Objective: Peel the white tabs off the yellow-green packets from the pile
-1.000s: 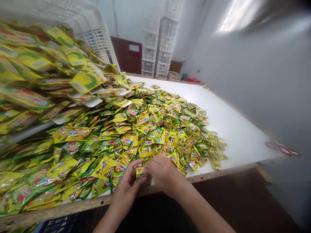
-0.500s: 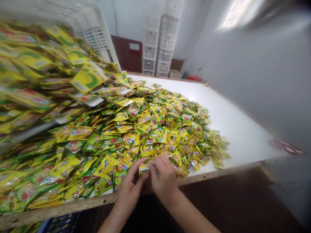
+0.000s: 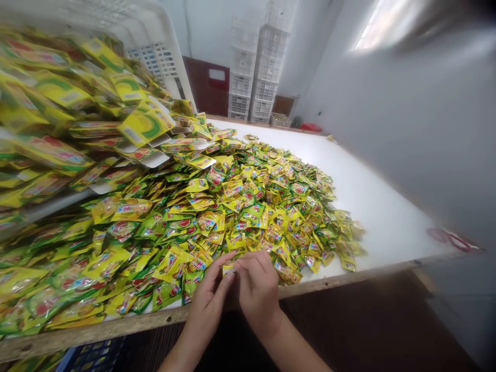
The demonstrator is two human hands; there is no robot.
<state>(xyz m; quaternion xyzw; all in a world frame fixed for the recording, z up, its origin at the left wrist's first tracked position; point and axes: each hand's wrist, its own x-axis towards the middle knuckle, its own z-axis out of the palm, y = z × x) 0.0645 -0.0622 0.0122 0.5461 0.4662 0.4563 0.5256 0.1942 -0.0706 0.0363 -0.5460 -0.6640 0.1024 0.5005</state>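
Observation:
At the table's front edge, a small yellow carton (image 3: 228, 269) sits between my two hands, mostly covered by the fingers. My left hand (image 3: 208, 295) is closed around it from the left, thumb along the near side. The fingertips of my right hand (image 3: 257, 284) are pinched at the carton's upper end. Just beyond them spreads a broad heap of small yellow and green candy sachets (image 3: 251, 217), printed with fruit pictures.
A white plastic basket (image 3: 176, 70) tipped on the left holds many flat yellow cartons (image 3: 145, 124), some spilling onto the sachets. Red-handled scissors (image 3: 459, 241) lie at the white table's (image 3: 382, 206) right corner. Stacked crates (image 3: 267, 77) stand behind. A blue crate (image 3: 91, 356) is below the edge.
The carton's white flap, plain to see before, is now mostly hidden as my right fingers press at its top. Both hands stay in nearly the same place; the view has shifted slightly.

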